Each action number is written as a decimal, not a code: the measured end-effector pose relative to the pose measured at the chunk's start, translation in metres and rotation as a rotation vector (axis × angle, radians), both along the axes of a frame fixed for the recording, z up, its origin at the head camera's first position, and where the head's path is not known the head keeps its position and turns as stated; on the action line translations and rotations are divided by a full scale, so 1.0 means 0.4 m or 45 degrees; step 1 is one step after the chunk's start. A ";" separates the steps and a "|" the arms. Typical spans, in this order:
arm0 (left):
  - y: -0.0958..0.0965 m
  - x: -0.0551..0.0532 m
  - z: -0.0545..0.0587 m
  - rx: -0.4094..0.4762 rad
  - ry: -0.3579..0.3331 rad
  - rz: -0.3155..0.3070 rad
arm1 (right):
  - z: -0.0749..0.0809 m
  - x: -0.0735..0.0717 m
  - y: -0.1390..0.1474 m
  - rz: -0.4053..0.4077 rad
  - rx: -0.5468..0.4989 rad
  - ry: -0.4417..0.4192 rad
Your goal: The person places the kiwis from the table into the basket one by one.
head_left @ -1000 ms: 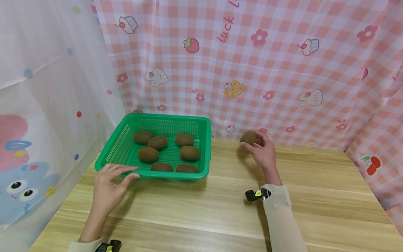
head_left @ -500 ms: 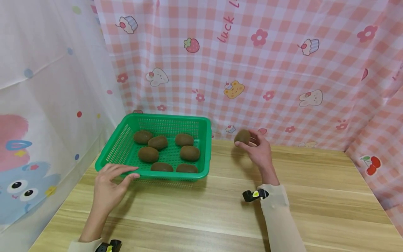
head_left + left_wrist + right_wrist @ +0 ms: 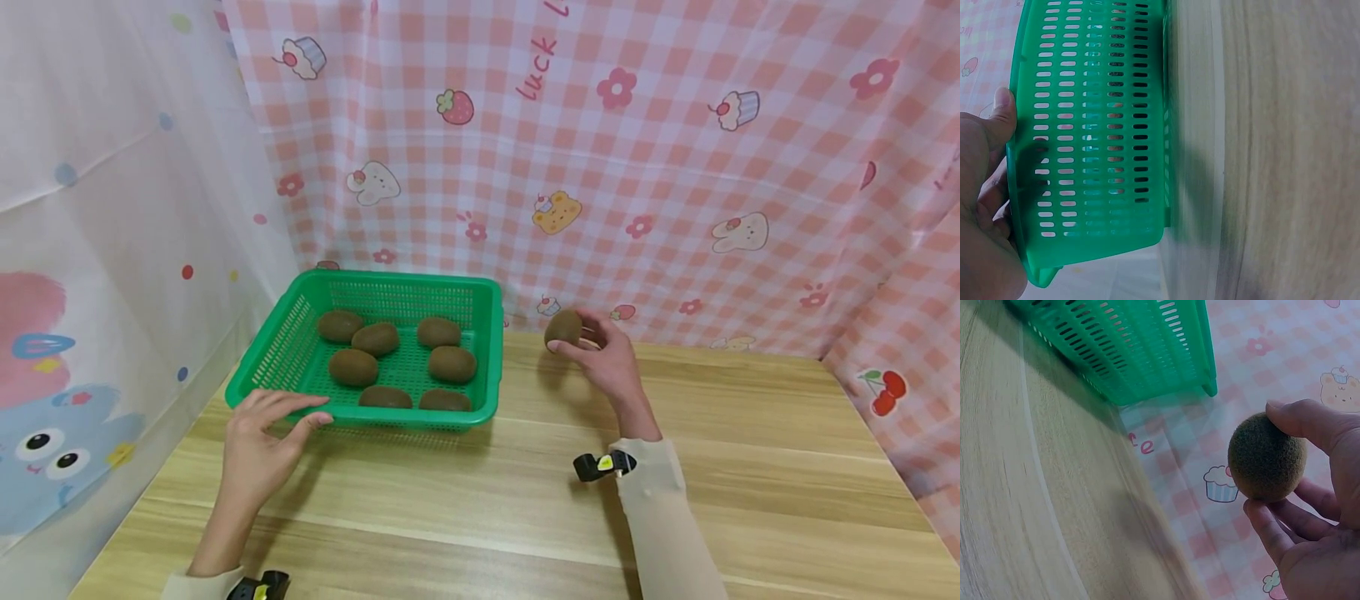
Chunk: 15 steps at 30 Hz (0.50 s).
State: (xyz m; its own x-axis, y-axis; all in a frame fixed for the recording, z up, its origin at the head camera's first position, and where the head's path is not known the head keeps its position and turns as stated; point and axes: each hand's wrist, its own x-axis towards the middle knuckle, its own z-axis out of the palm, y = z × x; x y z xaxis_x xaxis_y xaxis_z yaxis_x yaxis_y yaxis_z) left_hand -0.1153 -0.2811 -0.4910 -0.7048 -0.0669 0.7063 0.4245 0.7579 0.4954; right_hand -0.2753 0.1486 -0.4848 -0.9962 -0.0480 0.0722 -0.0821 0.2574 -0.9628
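Observation:
My right hand [image 3: 609, 358] holds a brown, fuzzy kiwi [image 3: 562, 330] between thumb and fingers, to the right of a green plastic basket [image 3: 491, 400]. Seen from the right wrist, the kiwi [image 3: 1266, 459] is raised off the table, thumb on one side and fingertips on the other. At the basket's near left corner my left hand [image 3: 258, 442] grips the rim. The left wrist view shows the thumb [image 3: 1002, 115] on the rim and the other fingers behind it. Several kiwis lie spread over the basket floor, including one kiwi [image 3: 452, 364] near its right wall.
The basket stands on a wood-grain table [image 3: 480, 517], towards its back left. A pink checked cloth [image 3: 637, 167] hangs along the back edge, and a white printed cloth [image 3: 135, 208] hangs on the left.
My right hand has moved left with the kiwi, closer to the basket. The left hand, the basket and the kiwis in it have stayed in place.

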 end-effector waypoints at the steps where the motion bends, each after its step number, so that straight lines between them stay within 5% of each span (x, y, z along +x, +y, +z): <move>1: 0.000 0.000 -0.001 0.001 0.000 0.001 | 0.001 0.000 -0.001 0.006 0.003 0.006; 15: 0.002 0.000 0.001 0.002 0.000 -0.006 | 0.019 0.009 -0.025 0.077 -0.035 0.036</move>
